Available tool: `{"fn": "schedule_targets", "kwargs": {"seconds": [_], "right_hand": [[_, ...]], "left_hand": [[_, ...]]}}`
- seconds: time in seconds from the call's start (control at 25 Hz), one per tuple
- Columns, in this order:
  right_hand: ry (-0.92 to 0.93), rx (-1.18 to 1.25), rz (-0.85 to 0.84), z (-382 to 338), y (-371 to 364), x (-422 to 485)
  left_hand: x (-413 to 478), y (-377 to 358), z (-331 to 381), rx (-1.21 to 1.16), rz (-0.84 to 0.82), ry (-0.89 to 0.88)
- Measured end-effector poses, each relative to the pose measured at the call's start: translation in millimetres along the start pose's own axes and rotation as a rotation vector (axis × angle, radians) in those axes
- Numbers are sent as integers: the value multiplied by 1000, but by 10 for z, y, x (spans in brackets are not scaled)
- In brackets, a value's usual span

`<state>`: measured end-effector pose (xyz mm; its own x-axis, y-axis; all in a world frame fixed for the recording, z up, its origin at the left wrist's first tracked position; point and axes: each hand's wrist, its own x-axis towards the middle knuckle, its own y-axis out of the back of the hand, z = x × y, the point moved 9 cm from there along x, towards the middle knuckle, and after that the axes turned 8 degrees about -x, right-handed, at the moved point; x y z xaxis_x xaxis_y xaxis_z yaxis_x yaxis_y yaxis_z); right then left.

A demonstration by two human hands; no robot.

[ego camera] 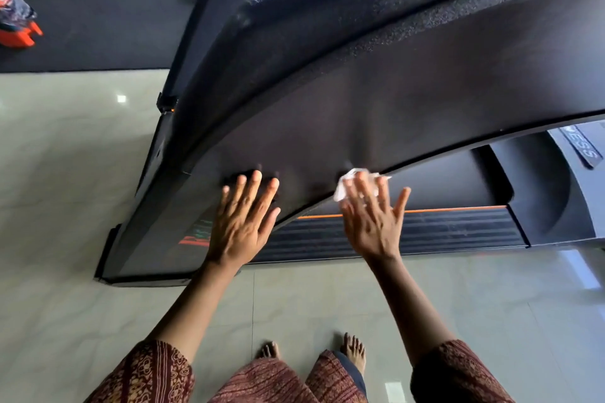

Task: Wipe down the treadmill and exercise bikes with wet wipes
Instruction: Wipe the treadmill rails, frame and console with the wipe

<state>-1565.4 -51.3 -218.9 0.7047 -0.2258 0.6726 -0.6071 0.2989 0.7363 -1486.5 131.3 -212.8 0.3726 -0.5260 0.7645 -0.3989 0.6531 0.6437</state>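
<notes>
A large black treadmill console panel [376,101] curves across the upper middle of the head view. My left hand [244,222] lies flat on its lower edge with straight fingers. My right hand [373,216] presses a crumpled white wet wipe [347,181] against the panel's lower rim, fingers spread and straight. Below the panel lies the treadmill deck [425,232], with a ribbed black side rail and a thin orange stripe.
Pale glossy floor tiles [82,173] surround the machine. A dark mat [98,10] covers the floor at the upper left, with an orange and dark object [16,21] on it. My bare feet [353,350] stand near the bottom edge.
</notes>
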Motion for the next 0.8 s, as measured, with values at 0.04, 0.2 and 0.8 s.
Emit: {"fn": "schedule_targets", "kwargs": {"seconds": [0.04,0.2,0.8], "right_hand": [[-113,-6,34,215,108,109],[-280,97,53,459,342,332],[-138,226,16,1018,609,378]], "left_hand": [[30,-16,65,-11,1,-4],[262,-75,327,-41,22,19],[1115,-195,1265,-78,85,62]]}}
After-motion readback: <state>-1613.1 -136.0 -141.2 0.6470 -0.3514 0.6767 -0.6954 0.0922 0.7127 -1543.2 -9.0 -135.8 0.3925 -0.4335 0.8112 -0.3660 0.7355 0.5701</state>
